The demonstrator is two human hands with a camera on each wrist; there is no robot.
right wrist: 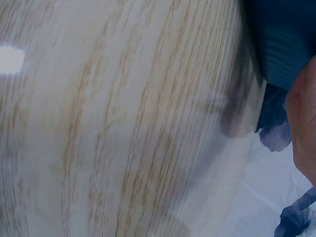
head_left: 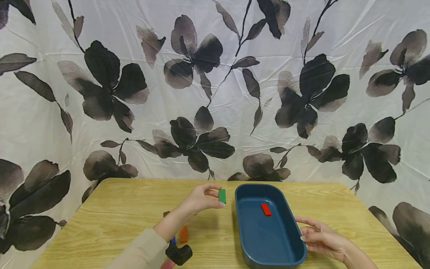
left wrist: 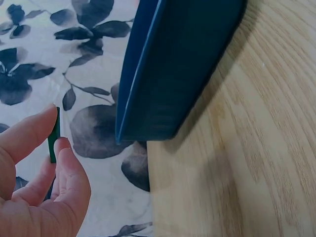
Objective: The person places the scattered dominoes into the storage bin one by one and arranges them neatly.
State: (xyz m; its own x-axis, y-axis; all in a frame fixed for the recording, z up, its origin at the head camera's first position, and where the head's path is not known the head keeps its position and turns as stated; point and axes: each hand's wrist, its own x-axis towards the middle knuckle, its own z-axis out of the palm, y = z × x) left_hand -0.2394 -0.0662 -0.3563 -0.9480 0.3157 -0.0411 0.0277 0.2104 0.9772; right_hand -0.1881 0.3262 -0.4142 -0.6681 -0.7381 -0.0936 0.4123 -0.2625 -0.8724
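My left hand [head_left: 199, 198] pinches a small green block [head_left: 222, 196] between thumb and fingertips, above the table just left of a dark blue bin [head_left: 246, 246]. In the left wrist view the green block [left wrist: 54, 140] is seen edge-on, with the bin's outer wall [left wrist: 173, 74] to its right. A red block [head_left: 265, 209] lies on the bin floor. At the bin's right side, my right hand [head_left: 324, 239] has its fingers loosely bent and touching the rim. Only a sliver of that hand [right wrist: 303, 118] shows in the right wrist view.
Under and beside the left forearm lie an orange block [head_left: 183, 234], a blue block [head_left: 173, 240], a dark brown block [head_left: 166, 213] and a pink piece [head_left: 168, 264], partly hidden. The wooden table [head_left: 134, 201] ends at a floral cloth [head_left: 248, 112] behind it.
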